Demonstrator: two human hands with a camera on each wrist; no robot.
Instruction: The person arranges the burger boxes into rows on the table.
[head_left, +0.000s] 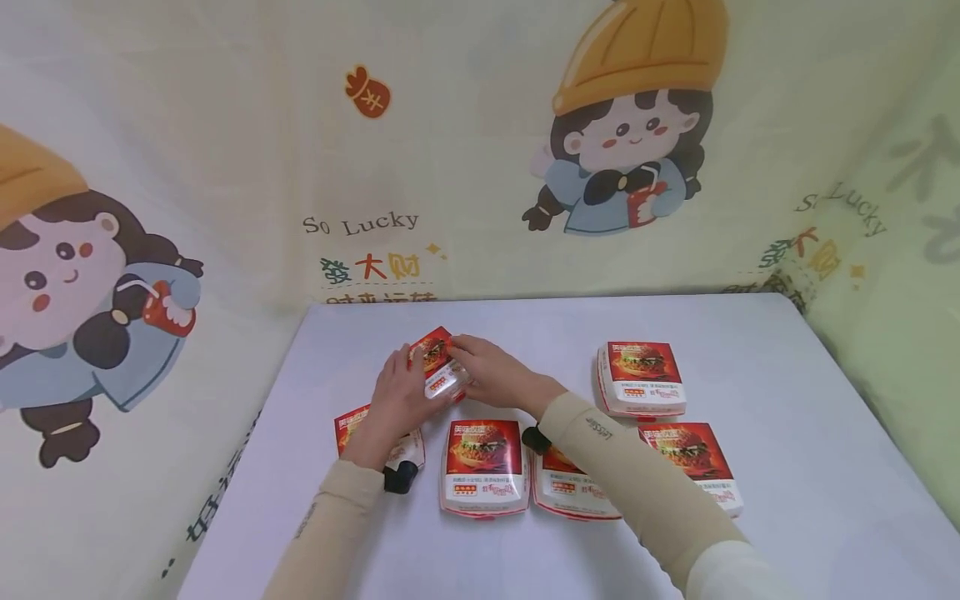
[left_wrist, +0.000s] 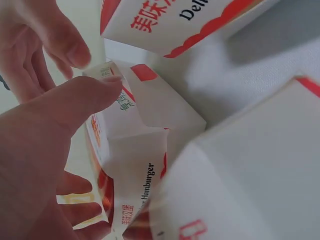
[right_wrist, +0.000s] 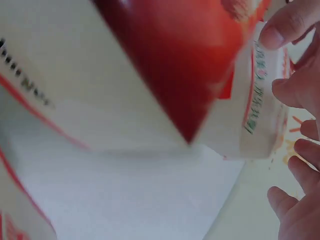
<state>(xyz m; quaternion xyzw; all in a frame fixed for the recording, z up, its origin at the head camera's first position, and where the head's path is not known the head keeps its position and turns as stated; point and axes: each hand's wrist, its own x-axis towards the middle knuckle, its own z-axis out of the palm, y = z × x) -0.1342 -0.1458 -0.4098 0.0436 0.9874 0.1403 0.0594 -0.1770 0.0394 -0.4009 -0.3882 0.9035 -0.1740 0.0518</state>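
Note:
A red-and-white hamburger box [head_left: 442,382] stands at the back left of the table, turned at an angle, between both hands. The left hand [head_left: 401,387] holds its left side; in the left wrist view the thumb [left_wrist: 102,92] lies on a white end flap, fingers along the printed face. From the right, the right hand [head_left: 498,371] holds its far right corner. The right wrist view shows that hand's thumb [right_wrist: 287,94] at the box's end, other fingers spread past it. Partly hidden under the left forearm is another hamburger box [head_left: 351,427].
In front sit a hamburger box [head_left: 483,471] and a neighbouring box [head_left: 566,496], partly covered by the right forearm. Farther right are a box [head_left: 641,379] and a nearer box [head_left: 697,458]. A printed cloth backdrop [head_left: 480,167] rises behind the white table [head_left: 787,400].

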